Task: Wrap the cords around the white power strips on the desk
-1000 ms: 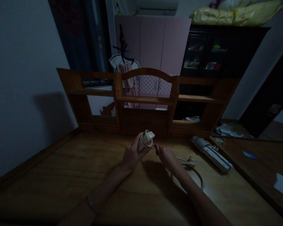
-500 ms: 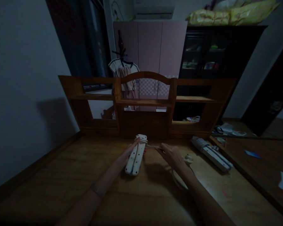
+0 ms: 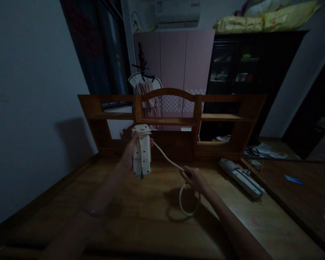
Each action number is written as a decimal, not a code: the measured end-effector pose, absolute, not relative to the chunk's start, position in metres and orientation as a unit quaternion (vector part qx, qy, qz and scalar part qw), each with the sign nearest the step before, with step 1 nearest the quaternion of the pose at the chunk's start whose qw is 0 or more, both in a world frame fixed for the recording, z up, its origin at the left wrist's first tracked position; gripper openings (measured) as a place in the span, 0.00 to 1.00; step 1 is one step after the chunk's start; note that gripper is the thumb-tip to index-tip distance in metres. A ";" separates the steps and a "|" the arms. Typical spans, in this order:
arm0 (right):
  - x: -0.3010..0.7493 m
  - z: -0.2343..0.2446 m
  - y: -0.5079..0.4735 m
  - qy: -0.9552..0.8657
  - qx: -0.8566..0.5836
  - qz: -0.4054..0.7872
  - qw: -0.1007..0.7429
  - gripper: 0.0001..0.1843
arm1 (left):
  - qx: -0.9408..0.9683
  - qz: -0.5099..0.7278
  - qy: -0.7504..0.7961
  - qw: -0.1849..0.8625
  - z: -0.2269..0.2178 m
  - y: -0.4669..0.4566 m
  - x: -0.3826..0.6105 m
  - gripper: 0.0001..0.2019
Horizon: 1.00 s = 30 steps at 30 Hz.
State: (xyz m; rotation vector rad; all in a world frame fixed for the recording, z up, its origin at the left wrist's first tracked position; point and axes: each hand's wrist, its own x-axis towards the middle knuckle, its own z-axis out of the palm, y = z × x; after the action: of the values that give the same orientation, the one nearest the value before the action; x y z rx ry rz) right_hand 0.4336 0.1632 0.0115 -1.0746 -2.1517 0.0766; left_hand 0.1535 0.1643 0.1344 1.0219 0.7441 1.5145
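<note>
My left hand [image 3: 129, 154] grips a white power strip [image 3: 141, 150] and holds it upright above the wooden desk [image 3: 141, 224], its sockets facing me. Its white cord [image 3: 166, 159] runs from the strip's top down to my right hand [image 3: 195, 178], which pinches it just above the desk. Below that hand the cord hangs in a loop [image 3: 188, 202] that touches the desk top. Part of the cord appears wrapped around the strip.
A second white power strip [image 3: 242, 177] lies on the desk at the right. A wooden shelf unit [image 3: 170, 119] stands along the desk's back edge. A grey wall [image 3: 29, 108] is close on the left; a lower dark surface [image 3: 300, 187] with papers is at the right.
My left hand lifted the power strip off the desk and up to the left, standing it upright. The cord pulled taut to my right hand, which stayed near the desk.
</note>
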 end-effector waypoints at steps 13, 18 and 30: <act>0.456 0.092 0.155 -0.845 -0.372 -0.011 0.384 0.21 | 0.518 0.726 0.234 0.387 0.265 0.079 0.141 0.31; 0.470 0.108 0.143 -0.843 -0.382 -0.168 0.338 0.17 | 0.522 0.729 0.229 0.380 0.262 0.084 0.134 0.30; 0.481 0.033 0.150 -0.852 -0.464 -0.120 0.211 0.08 | 0.516 0.630 0.349 0.464 0.158 0.117 0.159 0.27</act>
State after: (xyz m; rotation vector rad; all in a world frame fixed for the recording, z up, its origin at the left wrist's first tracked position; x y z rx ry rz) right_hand 0.4811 0.1497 0.0333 -1.2892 -2.3668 -0.3344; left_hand 0.1590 0.1168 0.1582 1.2676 0.8571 1.5490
